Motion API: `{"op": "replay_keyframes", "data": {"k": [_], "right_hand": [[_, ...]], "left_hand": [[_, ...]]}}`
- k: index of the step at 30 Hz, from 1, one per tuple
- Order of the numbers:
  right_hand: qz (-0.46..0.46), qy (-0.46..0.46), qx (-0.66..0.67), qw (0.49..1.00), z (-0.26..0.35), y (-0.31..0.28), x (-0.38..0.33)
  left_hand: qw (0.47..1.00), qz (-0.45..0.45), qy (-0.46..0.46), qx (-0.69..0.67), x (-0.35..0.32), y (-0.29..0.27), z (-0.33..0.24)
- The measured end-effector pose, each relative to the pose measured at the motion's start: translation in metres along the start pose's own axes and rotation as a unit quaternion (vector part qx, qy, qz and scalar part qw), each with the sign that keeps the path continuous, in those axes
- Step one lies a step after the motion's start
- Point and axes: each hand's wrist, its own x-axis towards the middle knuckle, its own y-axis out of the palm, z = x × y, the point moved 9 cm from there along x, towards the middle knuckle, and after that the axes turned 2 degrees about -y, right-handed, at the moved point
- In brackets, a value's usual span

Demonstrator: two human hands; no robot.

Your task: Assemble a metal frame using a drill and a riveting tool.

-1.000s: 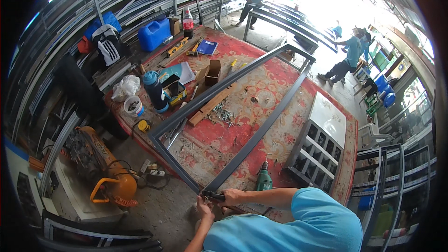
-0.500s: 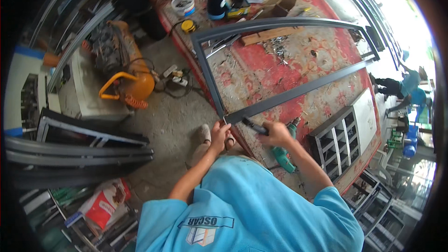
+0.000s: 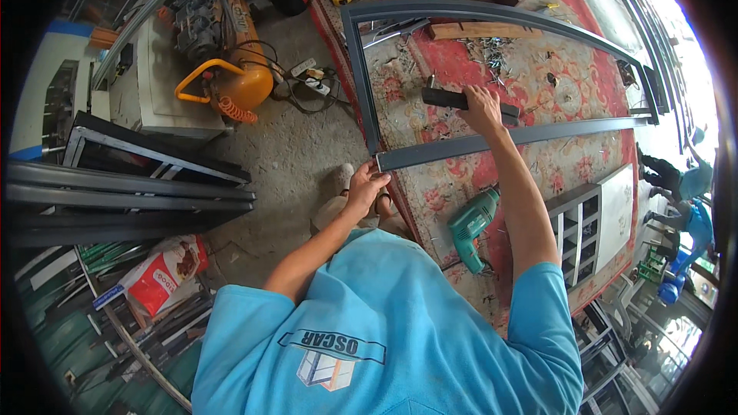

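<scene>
A dark grey metal frame (image 3: 461,151) with a curved top rail lies over the work table. At its near left corner, my left hand (image 3: 364,187) is closed with the fingers against the end of the lower rail. A small light-coloured piece shows at that corner; what it is I cannot make out. My right hand (image 3: 483,111) is wrapped round a short dark bar (image 3: 446,97), raised over the opening inside the frame. A thin metallic bit shows beside the bar's left end. Nearer to me, a green power drill (image 3: 472,228) lies on its side.
Patterned red carpet (image 3: 565,155) covers the table, with loose screws (image 3: 492,54) and a wooden strip (image 3: 484,31) on it. A slatted panel (image 3: 584,230) lies at right. On the left stand an orange compressor (image 3: 250,81) and stacked dark profiles (image 3: 131,200). Other people work at far right.
My right hand has lifted the dark bar away from the frame's near corner, up and to the right. My left hand stays at the corner. The whole view has shifted.
</scene>
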Motion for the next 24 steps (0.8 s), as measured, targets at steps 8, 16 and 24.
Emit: {"op": "replay_keyframes", "data": {"k": [8, 16, 24], "right_hand": [[-0.090, 0.079, 0.075, 0.990, 0.005, -0.024, -0.090], [0.157, 0.413, 0.082, 0.894, 0.054, 0.041, -0.292], [-0.094, 0.406, 0.143, 0.898, 0.055, 0.050, -0.312]], "left_hand": [[0.987, -0.068, 0.076, 0.125, -0.008, 0.005, -0.034], [0.927, -0.220, 0.070, 0.295, 0.007, -0.013, -0.019], [0.948, -0.155, -0.001, 0.277, -0.004, -0.002, -0.034]]}}
